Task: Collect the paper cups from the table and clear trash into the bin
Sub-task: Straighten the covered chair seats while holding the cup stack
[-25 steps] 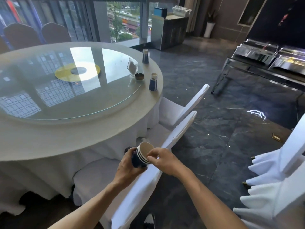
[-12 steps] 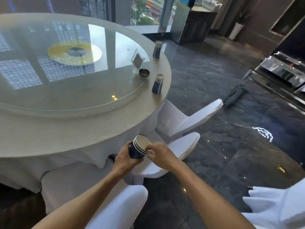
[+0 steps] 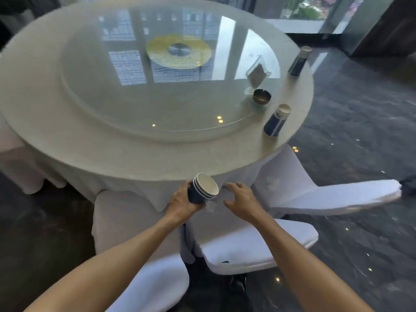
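My left hand (image 3: 183,201) grips a stack of nested dark blue paper cups (image 3: 202,189), mouth tilted up and to the right, just below the near edge of the round table (image 3: 139,161). My right hand (image 3: 239,198) hovers beside the stack with fingers spread, holding nothing. Two more blue paper cups stand on the table's right side: a near cup (image 3: 276,120) and a far cup (image 3: 299,61). No bin is in view.
A glass turntable (image 3: 139,86) covers the table's middle; on its right edge sit a small dark bowl (image 3: 261,96) and a clear card stand (image 3: 256,74). White-covered chairs (image 3: 258,239) crowd the near and right side. Dark marble floor (image 3: 360,109) lies to the right.
My right hand has let go of the cup stack's rim and drawn away to the right, fingers spread. The view has swung down and closer to the table.
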